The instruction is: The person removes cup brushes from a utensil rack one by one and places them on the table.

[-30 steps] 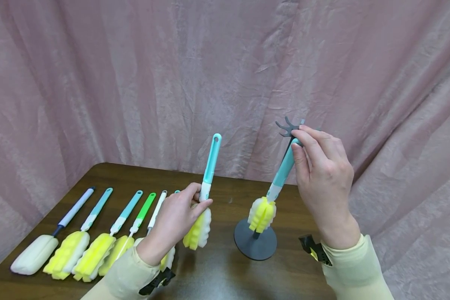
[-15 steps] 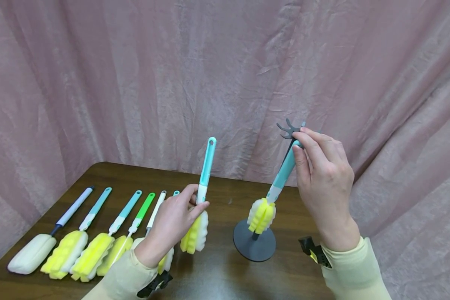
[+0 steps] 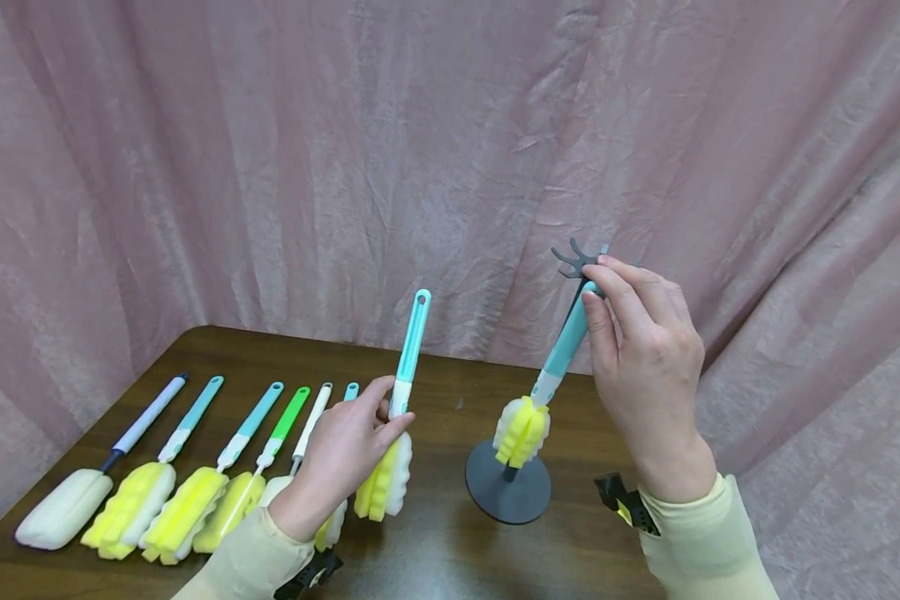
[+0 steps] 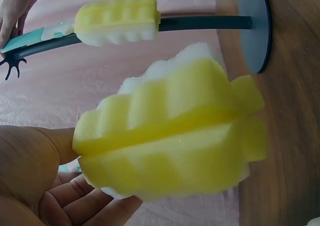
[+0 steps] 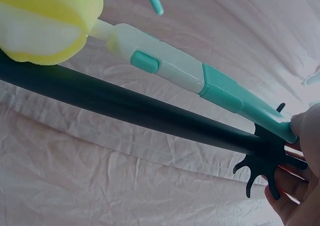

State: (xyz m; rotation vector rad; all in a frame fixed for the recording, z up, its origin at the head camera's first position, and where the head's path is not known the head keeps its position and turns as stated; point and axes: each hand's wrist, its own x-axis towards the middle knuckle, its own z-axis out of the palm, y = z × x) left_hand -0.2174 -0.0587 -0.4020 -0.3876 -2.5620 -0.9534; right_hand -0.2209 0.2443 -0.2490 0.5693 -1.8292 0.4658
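Hanging step in hand: right hand [image 3: 645,350] pinching teal brush handle [image 3: 566,342] against dark stand [image 3: 508,492] hooks at centre right, left hand [image 3: 345,450] gripping second sponge brush [image 3: 393,433] upright mid-frame above desk [image 3: 450,542], next presumably needing a free hook.

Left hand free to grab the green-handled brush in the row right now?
Probably not: the left hand already grips a teal-handled brush. The green-handled brush lies uncovered just left of it, so the way itself looks free.
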